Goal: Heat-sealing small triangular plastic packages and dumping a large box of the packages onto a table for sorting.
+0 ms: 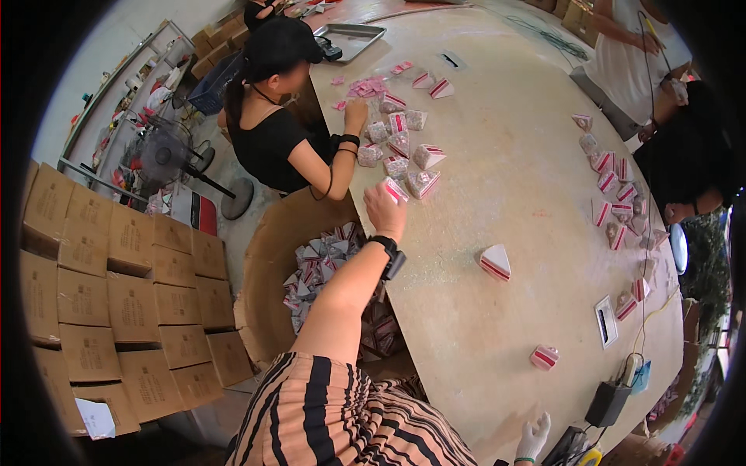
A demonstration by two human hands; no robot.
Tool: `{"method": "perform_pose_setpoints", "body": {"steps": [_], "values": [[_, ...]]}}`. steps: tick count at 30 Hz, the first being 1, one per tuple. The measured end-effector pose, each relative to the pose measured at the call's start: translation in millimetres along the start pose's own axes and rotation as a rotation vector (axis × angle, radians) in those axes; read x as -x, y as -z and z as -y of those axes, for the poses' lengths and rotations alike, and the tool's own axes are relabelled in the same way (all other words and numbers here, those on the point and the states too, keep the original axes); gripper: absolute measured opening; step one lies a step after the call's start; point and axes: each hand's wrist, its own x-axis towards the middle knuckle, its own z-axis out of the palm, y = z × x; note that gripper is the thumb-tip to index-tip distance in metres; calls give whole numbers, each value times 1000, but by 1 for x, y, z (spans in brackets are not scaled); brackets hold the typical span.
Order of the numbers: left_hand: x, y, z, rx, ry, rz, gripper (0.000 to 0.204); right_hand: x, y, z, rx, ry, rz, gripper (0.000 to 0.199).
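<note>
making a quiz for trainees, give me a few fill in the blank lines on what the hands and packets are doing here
1. The left hand holds a small pink and white ____ at the table's edge.
2. On the wrist of that arm sits a black ____.
3. The large cardboard box beside the table is filled with more ____.
4. The right hand, low at the table edge, wears a white ____.

Missing words: packet; watch; packets; glove

A pale, worn table [505, 233] carries scattered pink-and-white wedge packets [495, 262], a clustered pile of them [400, 144] near its left edge, a metal tray [350, 39] at the far end, and black power adapters [608, 404] near the front.
</note>
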Motion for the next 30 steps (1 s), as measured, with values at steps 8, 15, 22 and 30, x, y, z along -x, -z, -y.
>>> {"method": "perform_pose_setpoints", "body": {"steps": [8,15,22,30], "values": [[-41,-34,-11,-81,-499,272,69,-7,4,-2,73,-72,164,53],[-34,-35,-23,45,-428,304,68,-2,5,24,154,-67,219,47],[-14,6,-29,319,-543,61,65,-3,-3,37,270,-70,238,44],[-39,4,-15,453,-8,110,68,-8,-5,27,337,-32,313,43]]}}
